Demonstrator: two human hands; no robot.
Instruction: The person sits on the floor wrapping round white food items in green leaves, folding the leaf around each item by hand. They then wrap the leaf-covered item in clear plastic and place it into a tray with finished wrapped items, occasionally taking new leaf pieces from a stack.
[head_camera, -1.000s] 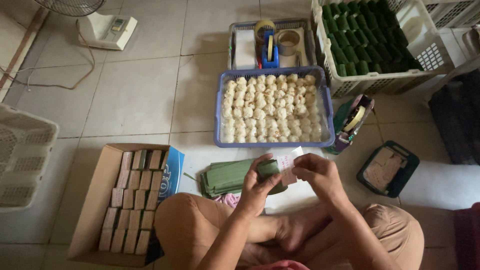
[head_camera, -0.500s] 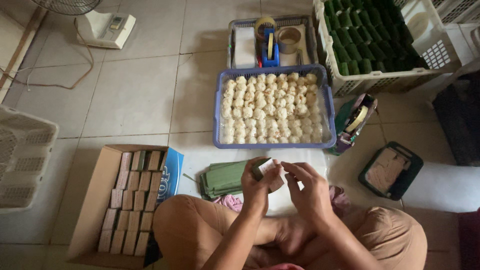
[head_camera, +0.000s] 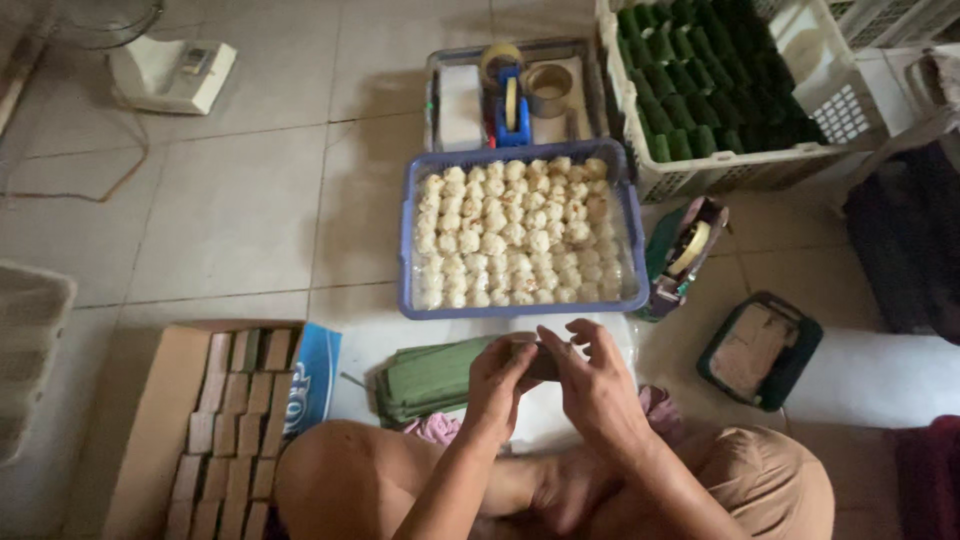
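- I see my left hand (head_camera: 497, 385) and right hand (head_camera: 592, 380) both pinching one small wrapped parcel (head_camera: 538, 362) between them.
- Stacked green leaves (head_camera: 428, 378) lie at nine o'clock of the parcel.
- The blue tray (head_camera: 408, 240) of pale balls sits at twelve.

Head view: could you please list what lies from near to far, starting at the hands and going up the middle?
Left hand and right hand on a small wrapped piece → blue tray of pale balls → tray with tape rolls.
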